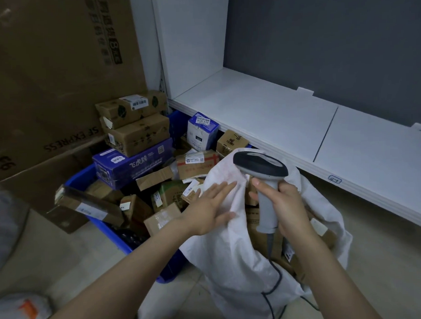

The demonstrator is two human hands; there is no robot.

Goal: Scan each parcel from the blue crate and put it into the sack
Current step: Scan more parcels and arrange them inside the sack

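Fingers [221, 188] of the left hand [207, 210] lie straight and slightly spread, flat on the folded rim of the white woven sack [232, 266]. The right hand [288, 204] curls tight round the handle of the grey corded barcode scanner [265, 200], upright over the sack's mouth, where brown cardboard parcels [255, 241] show inside. Just left, the blue plastic crate [80, 177] is heaped with boxed parcels [137, 135], beside a low white shelf [274, 114].
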